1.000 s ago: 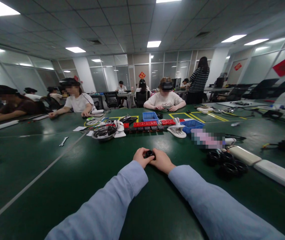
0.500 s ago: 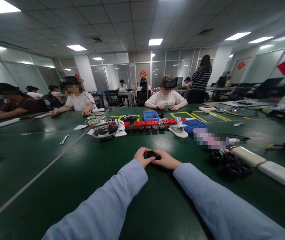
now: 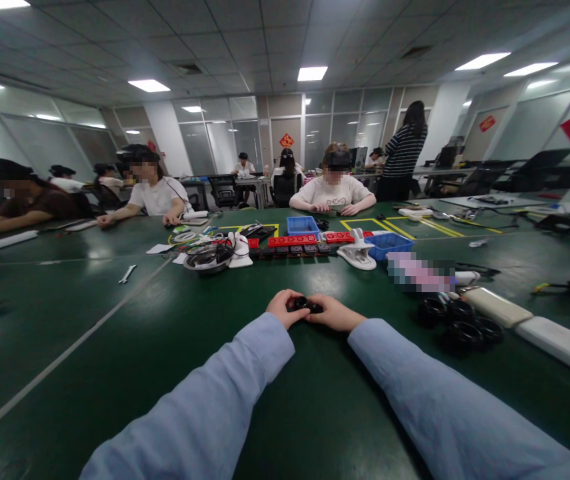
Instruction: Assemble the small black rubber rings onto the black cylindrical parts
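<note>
Both hands meet over the green table, around a small black round part point(image 3: 299, 303) whose exact kind I cannot make out. My left hand point(image 3: 281, 310) is closed on its left side, with thumb and fingers curled about it. From the right, my right hand point(image 3: 337, 314) grips the dark piece too; its fingers partly cover it. Several shiny black ring-shaped parts point(image 3: 466, 333) lie in a cluster to the right of my right forearm.
Beyond my hands stand a row of red blocks point(image 3: 292, 241), two blue bins point(image 3: 389, 247) and a white clamp stand point(image 3: 358, 252). A metal bowl point(image 3: 207, 265) holds cables. A wrench point(image 3: 127, 274) lies left, white bars point(image 3: 562, 350) right. Co-workers sit across the table.
The round black part has tilted slightly between my fingers, and both hands still hold it. The whole view has shifted a little.
</note>
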Available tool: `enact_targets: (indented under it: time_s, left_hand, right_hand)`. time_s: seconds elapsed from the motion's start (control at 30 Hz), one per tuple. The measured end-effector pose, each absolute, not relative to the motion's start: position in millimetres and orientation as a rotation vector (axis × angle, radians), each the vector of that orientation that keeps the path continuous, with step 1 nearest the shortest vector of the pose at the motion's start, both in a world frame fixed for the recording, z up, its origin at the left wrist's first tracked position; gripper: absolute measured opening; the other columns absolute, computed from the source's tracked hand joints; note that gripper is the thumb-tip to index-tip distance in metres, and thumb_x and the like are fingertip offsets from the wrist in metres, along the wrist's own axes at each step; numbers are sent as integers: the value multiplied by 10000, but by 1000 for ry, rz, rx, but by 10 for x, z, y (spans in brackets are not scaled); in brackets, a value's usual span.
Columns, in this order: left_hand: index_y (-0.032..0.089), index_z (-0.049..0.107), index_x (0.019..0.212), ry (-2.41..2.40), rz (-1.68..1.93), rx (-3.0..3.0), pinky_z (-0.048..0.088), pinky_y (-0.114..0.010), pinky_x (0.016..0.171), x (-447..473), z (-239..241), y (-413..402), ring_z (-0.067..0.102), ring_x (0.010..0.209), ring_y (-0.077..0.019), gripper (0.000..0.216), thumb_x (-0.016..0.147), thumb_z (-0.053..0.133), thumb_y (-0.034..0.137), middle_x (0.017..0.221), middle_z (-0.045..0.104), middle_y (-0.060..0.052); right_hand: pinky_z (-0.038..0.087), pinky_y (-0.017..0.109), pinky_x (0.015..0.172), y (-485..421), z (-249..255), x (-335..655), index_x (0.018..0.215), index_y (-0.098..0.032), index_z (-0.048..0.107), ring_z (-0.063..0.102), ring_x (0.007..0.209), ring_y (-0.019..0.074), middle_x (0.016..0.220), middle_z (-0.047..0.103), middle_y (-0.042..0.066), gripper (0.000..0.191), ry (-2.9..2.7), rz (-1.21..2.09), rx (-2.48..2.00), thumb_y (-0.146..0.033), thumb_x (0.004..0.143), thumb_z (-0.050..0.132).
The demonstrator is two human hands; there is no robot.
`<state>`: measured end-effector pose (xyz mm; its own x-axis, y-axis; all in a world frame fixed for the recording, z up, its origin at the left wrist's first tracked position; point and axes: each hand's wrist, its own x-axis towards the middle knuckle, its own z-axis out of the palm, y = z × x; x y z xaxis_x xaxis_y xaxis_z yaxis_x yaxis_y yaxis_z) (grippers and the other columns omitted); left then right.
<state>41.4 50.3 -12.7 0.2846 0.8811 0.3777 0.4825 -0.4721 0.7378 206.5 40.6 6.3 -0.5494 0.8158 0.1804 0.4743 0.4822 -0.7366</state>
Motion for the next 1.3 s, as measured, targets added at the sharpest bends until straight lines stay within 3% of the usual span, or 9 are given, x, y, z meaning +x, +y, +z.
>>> enact_targets:
  time_s: [0.2,0.43,0.67,0.83,1.3]
  left_hand:
    - [148,556,771,1437,1110,2043,421,-260,628,482,-62,453,495,685,-139,292,551,681,294,747,503,-17]
    - [143,541,774,1543,1180,1974,432,-265,652,536,-77,477,505,717,-144,268,584,656,293,780,510,-34]
    - [145,567,813,1350,1068,2049,403,-233,588,431,-85,478,457,623,-110,284,571,657,264,735,500,-7]
    - [142,567,826,1327,1041,2040,388,-228,579,426,-92,485,442,619,-109,290,576,652,262,703,477,2]
    - [143,565,845,1297,1033,2050,386,-239,594,420,-99,501,448,641,-122,304,583,647,274,721,499,-7]
  right_hand:
    - [333,211,533,393,14,1958,745,-147,520,475,612,118,665,534,-7,210,-2120,641,-1399,-293,616,598]
    - [309,238,542,281,29,1736,808,-167,491,521,673,164,727,563,48,228,-2084,127,-1802,-362,693,515]
    - [356,249,653,269,63,1887,861,-171,538,524,788,171,846,583,40,281,-2249,327,-1393,-357,655,576]
    - [369,244,644,349,46,1978,845,-164,579,530,744,154,810,601,22,226,-2246,560,-1238,-283,654,581]
    - [365,241,637,354,22,1959,848,-169,577,527,740,154,820,602,29,209,-2260,477,-1231,-266,663,568]
